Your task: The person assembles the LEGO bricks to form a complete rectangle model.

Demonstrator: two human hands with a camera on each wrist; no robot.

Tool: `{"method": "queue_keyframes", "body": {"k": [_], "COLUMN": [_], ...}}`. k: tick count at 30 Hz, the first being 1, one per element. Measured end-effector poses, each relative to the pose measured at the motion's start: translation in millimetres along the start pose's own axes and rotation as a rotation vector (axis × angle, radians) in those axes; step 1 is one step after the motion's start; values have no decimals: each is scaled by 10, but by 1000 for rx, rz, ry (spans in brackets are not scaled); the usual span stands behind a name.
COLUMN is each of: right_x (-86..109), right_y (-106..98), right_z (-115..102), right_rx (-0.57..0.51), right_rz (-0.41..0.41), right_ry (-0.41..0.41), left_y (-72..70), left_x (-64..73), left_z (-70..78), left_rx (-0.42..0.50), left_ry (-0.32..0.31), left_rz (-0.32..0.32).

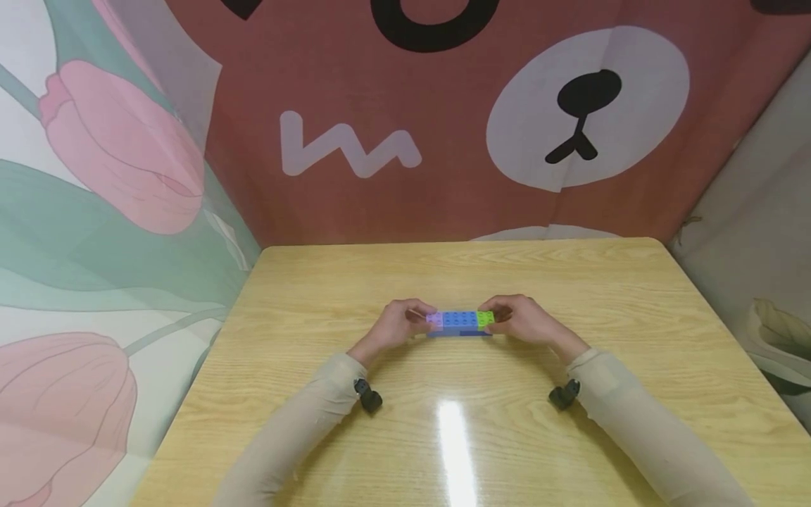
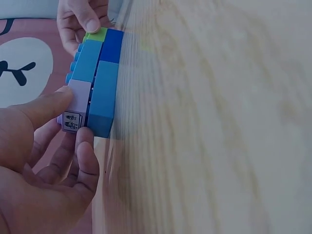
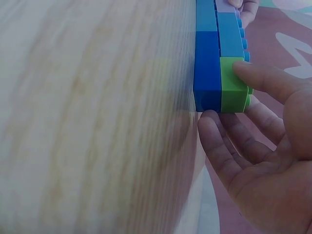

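Two layers of toy building bricks sit on the wooden table [image 1: 405, 436], one over the other. The top row has a lilac brick [image 1: 434, 320] at the left, a blue brick [image 1: 459, 319] in the middle and a lime green brick [image 3: 234, 90] at the right. Below lie a lighter blue brick [image 2: 103, 97] and a dark blue brick [image 3: 207, 73]; a thin dark seam parts the layers. With thumb and fingers, my left hand [image 1: 399, 322] pinches the lilac brick, which bears a small printed picture. My right hand [image 1: 524, 319] pinches the lime green brick, its thumb on the near side.
A brown cloth [image 1: 355, 204] with a bear's face hangs behind the table's far edge. Flower-patterned cloth [image 1: 114, 267] hangs at the left, and pale cloth [image 1: 754, 232] at the right. Small black cameras are strapped on both wrists.
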State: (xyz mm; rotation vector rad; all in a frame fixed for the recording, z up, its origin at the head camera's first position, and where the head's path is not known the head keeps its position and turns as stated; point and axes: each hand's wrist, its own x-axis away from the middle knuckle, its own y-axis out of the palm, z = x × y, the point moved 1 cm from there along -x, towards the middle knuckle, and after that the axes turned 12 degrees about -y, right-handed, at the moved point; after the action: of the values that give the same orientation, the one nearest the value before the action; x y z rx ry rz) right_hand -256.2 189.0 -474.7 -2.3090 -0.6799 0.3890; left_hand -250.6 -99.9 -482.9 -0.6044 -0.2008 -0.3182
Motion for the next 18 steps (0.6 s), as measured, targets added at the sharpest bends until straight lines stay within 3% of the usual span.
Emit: {"method": "queue_keyframes", "body": {"k": [18], "right_x": [-4], "right_y": [15], "right_z": [36], "right_rx": [3], "right_rz": [-1], "right_ry": [-11], "left_y": [11], "left_x": [13], "left_z": [15], "left_rx": [-23], "left_ry": [21], "left_rz": [22]}}
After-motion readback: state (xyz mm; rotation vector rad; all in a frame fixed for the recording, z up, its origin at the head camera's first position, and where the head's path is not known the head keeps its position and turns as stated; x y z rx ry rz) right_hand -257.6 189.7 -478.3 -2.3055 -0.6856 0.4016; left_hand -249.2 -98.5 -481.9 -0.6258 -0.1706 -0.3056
